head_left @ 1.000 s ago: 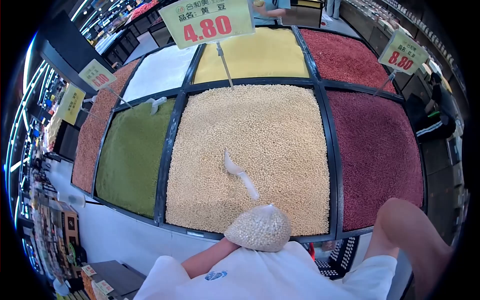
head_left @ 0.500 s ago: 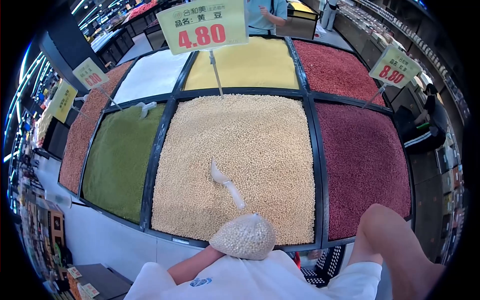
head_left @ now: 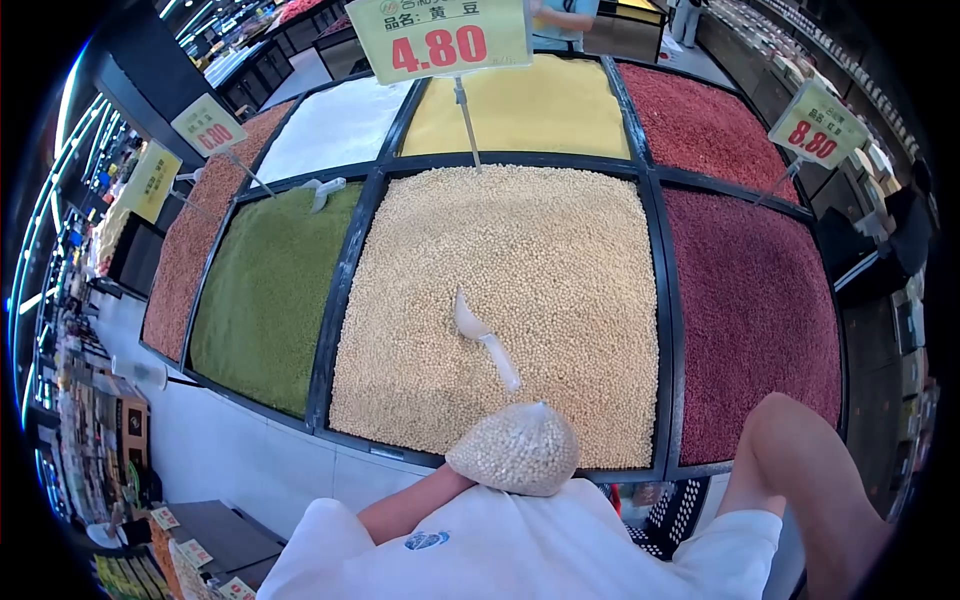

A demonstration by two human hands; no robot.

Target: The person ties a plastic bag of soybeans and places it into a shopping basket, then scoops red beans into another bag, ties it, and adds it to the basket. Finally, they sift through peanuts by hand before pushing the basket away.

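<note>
A clear plastic bag of soybeans (head_left: 520, 450) is held against my chest, its knotted-looking top pointing away from me. My left hand (head_left: 460, 480) goes in behind the bag from the left and holds it; the fingers are hidden by the bag. My right arm is bent with the elbow raised at the lower right, and the right hand is out of view. Just beyond the bag, a translucent plastic scoop (head_left: 485, 340) lies on the heaped soybeans (head_left: 560, 270) in the middle bin.
Green mung beans (head_left: 275, 290) with another scoop (head_left: 325, 193) lie to the left, dark red beans (head_left: 755, 320) to the right. White, yellow and red goods fill the bins behind. Price signs (head_left: 440, 40) stand on rods. A person (head_left: 563, 25) stands beyond, another person (head_left: 905, 225) at right.
The view has shifted, so the bins, bag and scoop appear farther right and slightly higher. The bag stays in my left hand, and the scoop lies where it was on the soybeans.
</note>
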